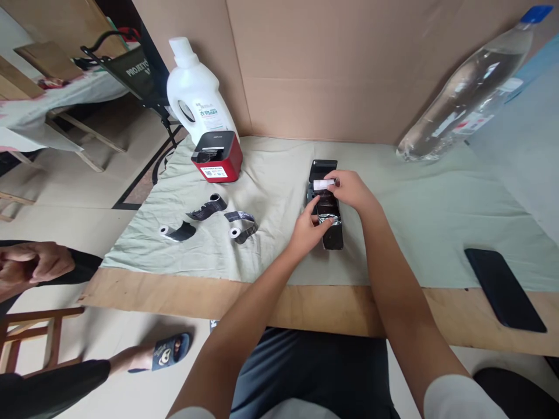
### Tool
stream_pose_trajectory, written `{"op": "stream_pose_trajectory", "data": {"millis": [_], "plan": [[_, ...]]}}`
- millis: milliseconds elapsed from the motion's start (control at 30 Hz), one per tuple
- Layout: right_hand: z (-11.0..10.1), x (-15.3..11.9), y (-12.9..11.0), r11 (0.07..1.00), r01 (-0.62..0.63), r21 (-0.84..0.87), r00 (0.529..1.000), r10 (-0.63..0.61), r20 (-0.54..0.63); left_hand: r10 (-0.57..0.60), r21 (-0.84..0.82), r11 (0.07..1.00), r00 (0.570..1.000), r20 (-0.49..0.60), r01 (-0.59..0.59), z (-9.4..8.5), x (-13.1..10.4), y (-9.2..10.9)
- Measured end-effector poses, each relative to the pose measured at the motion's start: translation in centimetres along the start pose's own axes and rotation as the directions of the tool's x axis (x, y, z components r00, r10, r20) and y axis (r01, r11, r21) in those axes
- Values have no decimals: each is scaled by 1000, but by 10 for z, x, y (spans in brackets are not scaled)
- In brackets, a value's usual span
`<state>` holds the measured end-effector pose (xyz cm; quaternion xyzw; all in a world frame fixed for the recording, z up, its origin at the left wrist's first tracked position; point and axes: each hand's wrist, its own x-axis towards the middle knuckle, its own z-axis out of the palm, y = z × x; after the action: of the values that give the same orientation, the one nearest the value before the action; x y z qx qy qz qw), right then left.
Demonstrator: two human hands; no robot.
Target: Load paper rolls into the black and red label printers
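A small white paper roll [324,184] is pinched in the fingers of my right hand [349,187], just below the raised lid [324,167] of a small black boxy device, possibly a thermal printer. From the roll's side a dark, glossy strip of paper [333,237] runs toward me over the device. My left hand [307,230] grips the device and strip from the left, with its thumb near a shiny, reflective band. Those fingers and the strip hide much of the device's body.
Left lie several partly unrolled black paper rolls [243,226]. Behind them stand a red-and-black box-shaped device [227,160] and a white detergent bottle [198,87]. A large clear bottle [471,93] leans back right; a phone [504,289] lies at the front-right edge. Another person's hands [35,265] show left.
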<state>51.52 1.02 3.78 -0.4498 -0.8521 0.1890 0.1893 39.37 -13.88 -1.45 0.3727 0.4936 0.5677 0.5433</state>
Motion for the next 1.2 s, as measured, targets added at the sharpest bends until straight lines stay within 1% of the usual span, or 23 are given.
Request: {"op": "stream_pose_trajectory", "data": {"millis": [133,267,367,467,600,700,800,900,1000,1067,1133,1200], "plan": [[13,1,4,1000,-10,-13,1000,10,-2,-16,2,1000,1000,-5,16,-2,0,-3],[27,1,5,995,-66,-72,997,62,-53,-16,-15,1000,1000,-7,16,-2,1,-7],[32,1,8,996,-78,-35,993,74,-90,-15,-29,999,1000,-8,14,-2,2,-11],[32,-1,10,997,-70,11,991,71,-117,-14,-21,1000,1000,-6,14,-1,3,-14],[31,-3,12,994,-106,23,984,108,-142,-4,-24,1000,1000,-1,4,-1,2,-17],[32,-2,12,987,-159,25,978,161,-135,2,-13,1000,1000,18,-2,-1,2,-18],[33,0,10,979,-203,17,971,204,-125,25,32,999,999,34,-26,-1,1,-20],[32,1,8,975,-223,-5,969,221,-108,53,78,995,998,37,-56,-2,1,-20],[27,1,9,979,-205,6,975,205,-80,54,90,994,998,38,-57,-2,1,-20],[24,1,11,981,-189,43,974,193,-122,53,80,995,998,41,-56,-1,0,-20],[19,1,13,978,-186,89,956,201,-214,72,82,994,996,46,-76,-1,-1,-19],[16,1,13,973,-179,147,940,213,-266,111,125,985,993,44,-116,-2,-2,-18]]}}
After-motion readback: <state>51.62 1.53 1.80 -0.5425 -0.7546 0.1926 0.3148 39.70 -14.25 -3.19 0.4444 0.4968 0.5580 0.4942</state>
